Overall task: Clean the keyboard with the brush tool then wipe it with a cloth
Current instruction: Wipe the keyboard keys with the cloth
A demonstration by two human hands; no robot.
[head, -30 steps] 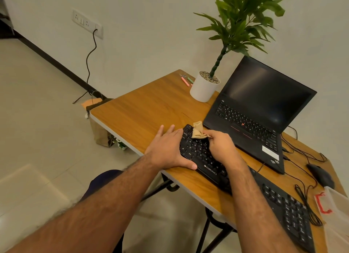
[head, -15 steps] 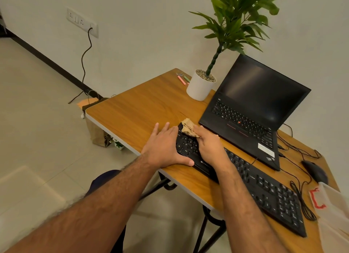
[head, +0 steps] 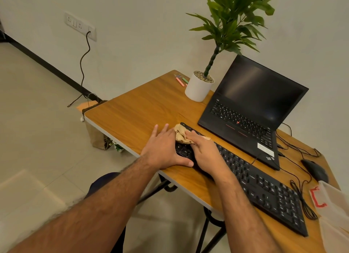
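Tan cloth bunched under right hand; left hand flat, hiding keyboard end.

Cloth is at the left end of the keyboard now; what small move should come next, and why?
Probably sweep the right hand, which presses the tan cloth on the keys, rightward along the black keyboard. The cloth sits at the far left corner, most keys lie to its right, and the left hand rests flat on that end.

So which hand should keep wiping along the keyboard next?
Probably the right hand: it already holds the cloth on the keyboard, whose unwiped keys lie on its side. The left hand lies flat, steadying the keyboard's end.
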